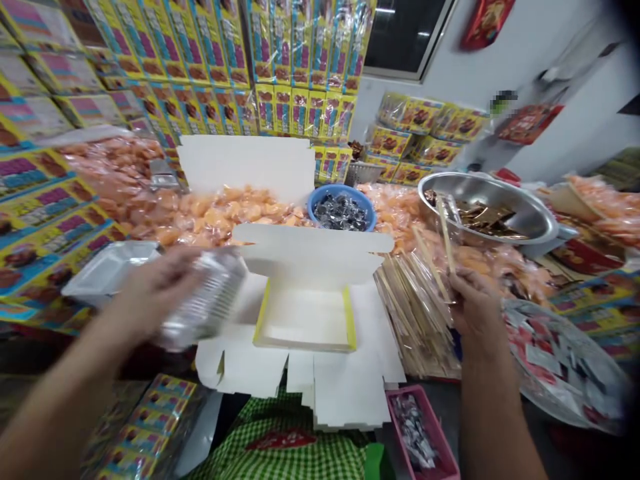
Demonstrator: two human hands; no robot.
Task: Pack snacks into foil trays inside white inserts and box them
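Observation:
My left hand (163, 283) is closed on the edge of a silver foil tray (210, 300), which is blurred and tilted at the left side of an open white carton (300, 317). More foil trays (113, 267) sit to the left of that hand. On the right, my right hand (473, 300) pinches a pair of wooden chopsticks (444, 233) that look to be in a clear sleeve, pointing upward. Below and beside it lies a pile of similar wrapped chopsticks (417, 320). The carton's flaps are spread out, and its yellow-edged inside shows bare white board.
Orange packets (235, 213) heap along the back, with a blue bowl (373, 207) of dark packets among them. A steel basin (545, 230) stands at right, near a clear bag (565, 373) of packets. A pink bin (445, 453) sits below. Yellow boxes (210, 47) are stacked behind.

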